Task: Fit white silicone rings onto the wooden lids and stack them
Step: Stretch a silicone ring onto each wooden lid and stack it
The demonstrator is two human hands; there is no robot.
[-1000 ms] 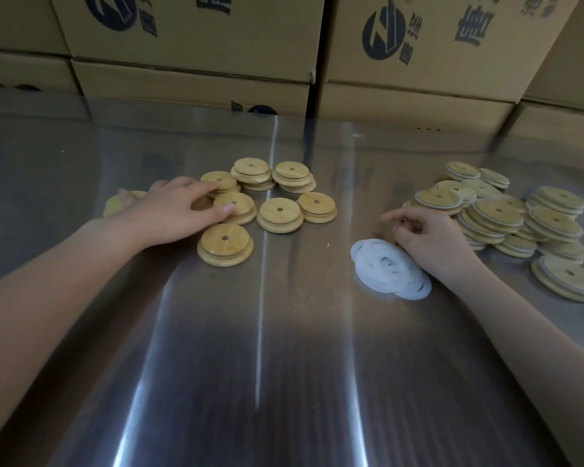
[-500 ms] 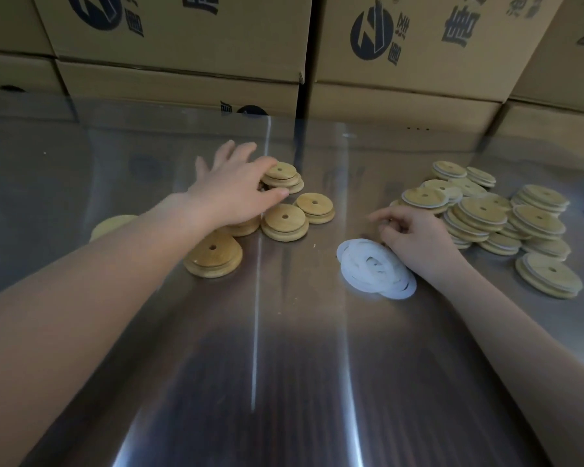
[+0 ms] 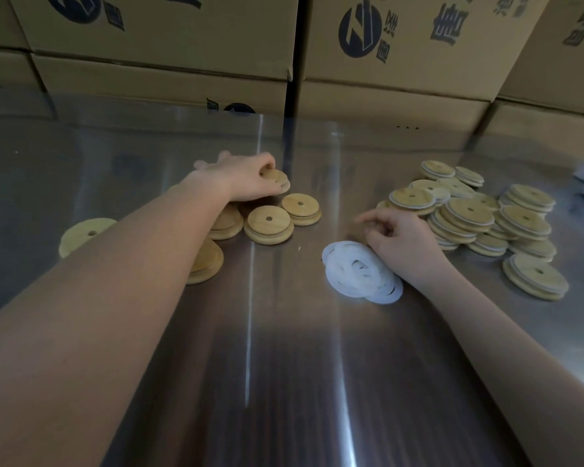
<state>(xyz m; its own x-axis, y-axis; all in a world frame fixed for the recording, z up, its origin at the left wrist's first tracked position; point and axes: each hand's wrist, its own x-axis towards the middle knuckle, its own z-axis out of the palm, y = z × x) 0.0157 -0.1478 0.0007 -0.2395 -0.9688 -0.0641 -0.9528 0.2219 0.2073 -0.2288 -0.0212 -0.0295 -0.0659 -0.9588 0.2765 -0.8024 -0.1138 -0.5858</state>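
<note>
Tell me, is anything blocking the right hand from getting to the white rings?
No, nothing visible is in the way. The right hand rests right beside the pile of white rings, with no other thing between them.

1. The round tan wooden lids [image 3: 268, 220] on the left are plain honey-tan with faint grain, each with a small dark hole at its centre.
2. The ringed round wooden lids [image 3: 469, 210] on the right are a paler yellow-tan on top, banded by a thin white line round the edge.
3. The flat white silicone rings [image 3: 361, 271] are plain matt white.
4. The shiny grey steel table [image 3: 284, 382] carries bright white streaks and, near the front, a dark brown patch with fine stripes.
5. The brown cardboard boxes [image 3: 402, 38] are printed in dark navy with a round logo and block characters.
</note>
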